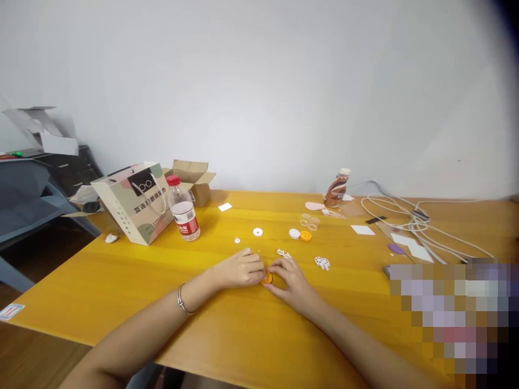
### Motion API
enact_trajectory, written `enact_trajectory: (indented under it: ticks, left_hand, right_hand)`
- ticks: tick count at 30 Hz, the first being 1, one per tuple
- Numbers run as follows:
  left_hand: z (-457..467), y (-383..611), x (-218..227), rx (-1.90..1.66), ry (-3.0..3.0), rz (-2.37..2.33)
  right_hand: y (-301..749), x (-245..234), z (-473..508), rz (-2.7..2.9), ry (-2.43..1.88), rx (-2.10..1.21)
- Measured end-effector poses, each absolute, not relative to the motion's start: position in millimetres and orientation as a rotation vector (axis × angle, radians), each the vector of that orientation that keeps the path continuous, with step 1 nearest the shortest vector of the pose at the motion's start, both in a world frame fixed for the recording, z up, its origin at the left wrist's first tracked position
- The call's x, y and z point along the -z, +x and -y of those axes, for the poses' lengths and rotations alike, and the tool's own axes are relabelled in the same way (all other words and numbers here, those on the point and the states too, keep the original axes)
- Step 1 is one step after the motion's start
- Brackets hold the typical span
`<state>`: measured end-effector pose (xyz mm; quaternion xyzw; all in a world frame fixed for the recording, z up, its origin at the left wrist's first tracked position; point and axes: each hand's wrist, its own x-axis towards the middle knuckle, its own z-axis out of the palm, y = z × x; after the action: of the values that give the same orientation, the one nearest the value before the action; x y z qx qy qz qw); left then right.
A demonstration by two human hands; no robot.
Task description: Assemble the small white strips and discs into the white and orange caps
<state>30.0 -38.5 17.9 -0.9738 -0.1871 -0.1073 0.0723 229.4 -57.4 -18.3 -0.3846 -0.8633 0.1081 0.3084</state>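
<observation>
Between my two hands, low over the table, is a small orange round piece [266, 277], partly covered by fingers. My left hand [242, 268] is closed on its left side with curled fingers. From the right, my right hand [290, 280] pinches its edge between thumb and fingers. Just beyond lie white cut-out parts [284, 253] and, to the right, another white openwork part [323, 263]. A white ring [258, 232], a small white knob-like part [237, 240], a white disc [294, 233] and an orange disc [305, 235] touching it rest farther back.
Left stand a paper bag [140, 208], a red-capped bottle [184, 210] and an open cardboard box [198, 186]. Clear rings [310, 221] and a brown drink bottle [337, 189] are at the back right. Tangled cables [421, 224] and white cards [363, 230] lie right, near a pixelated area.
</observation>
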Motion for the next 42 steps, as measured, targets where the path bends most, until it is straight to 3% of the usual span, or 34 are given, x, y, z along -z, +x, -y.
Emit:
enact_trajectory:
  ticks: [12,21,42]
  left_hand:
    - [35,36,-12,0.719,-3.285,0.905]
    - [37,36,-12,0.779,-3.279,0.98]
    - [42,41,-17,0.501,-3.135,0.967]
  right_hand:
    - [229,16,58,2.281,-1.023,-0.27]
    - [229,15,59,2.286,-1.025,-0.285]
    - [228,16,58,2.275,-1.026,-0.341]
